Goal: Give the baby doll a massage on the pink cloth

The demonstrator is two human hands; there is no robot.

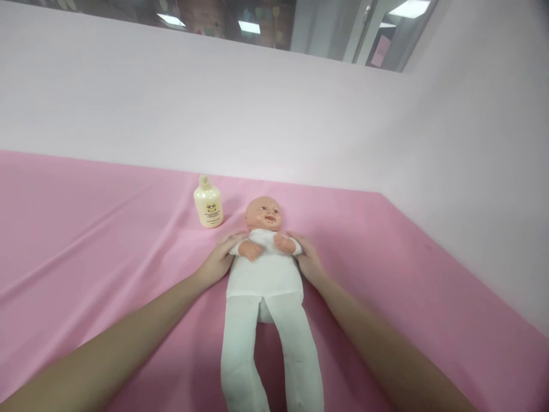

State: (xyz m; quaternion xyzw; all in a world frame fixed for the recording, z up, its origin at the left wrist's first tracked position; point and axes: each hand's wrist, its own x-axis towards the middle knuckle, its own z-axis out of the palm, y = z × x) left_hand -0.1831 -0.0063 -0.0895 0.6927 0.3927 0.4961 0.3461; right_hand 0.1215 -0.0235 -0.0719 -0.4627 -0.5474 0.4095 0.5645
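You are resting both hands against a baby doll (265, 269) lying face up in the lower middle of the frame, on a pink sheet (86, 229). Your left hand (221, 258) is lying flat and fairly spread against the doll's shoulder and side, toward the left of the frame; your right hand (307, 257) is doing the same on the opposite side. Neither hand is closing round anything: the fingers are cupping the white-clothed torso loosely, not gripping it. The doll's own small arms are folding in over its chest, and its legs are running down out of the bottom edge.

A cream bottle (208, 204) is standing upright just above and left of the doll's head, near it but apart. It could topple if your left forearm is swinging upward, since it is standing on wrinkled, soft cloth. The loose sheet could also bunch and drag under your palms, sliding the doll sideways.

The bottle is carrying a small cartoon face and a few lines of dark print, too small to read; no brand name is legible.
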